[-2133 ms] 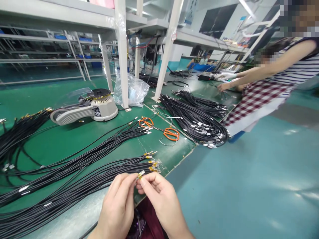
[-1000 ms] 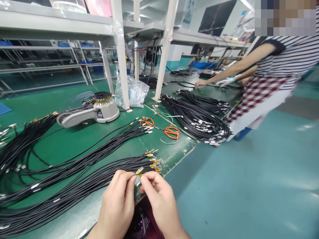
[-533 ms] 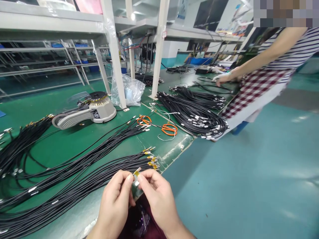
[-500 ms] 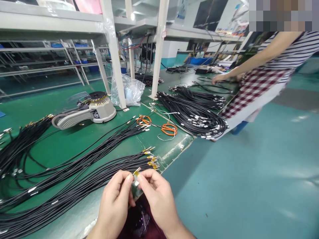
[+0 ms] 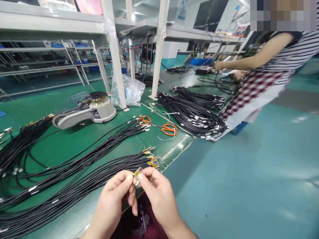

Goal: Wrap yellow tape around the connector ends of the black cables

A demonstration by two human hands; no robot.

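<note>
My left hand (image 5: 116, 196) and my right hand (image 5: 156, 194) meet at the table's front edge, thumbs and forefingers pinched around one cable end (image 5: 137, 172). That end has a silvery metal tip and a band of yellow tape. The left fingers grip it on the cable side, the right ones at the tip and tape; most of its cable is hidden by my hands. Just beyond lies a bundle of black cables (image 5: 99, 176) with yellow-taped ends pointing right. Behind it runs a second bundle of black cables (image 5: 107, 139) with white-tagged ends.
A grey tape dispenser (image 5: 99, 111) stands at the back left. Two orange-handled scissors (image 5: 169, 129) lie by the table edge. More coiled black cables (image 5: 191, 109) lie farther right, near a co-worker in a checked apron (image 5: 254, 89). White shelf posts (image 5: 159, 49) rise from the table.
My left hand's lower fingers have extended downward, and the cable end has turned slightly between my fingertips. The co-worker's arm has lifted and reached farther back.
</note>
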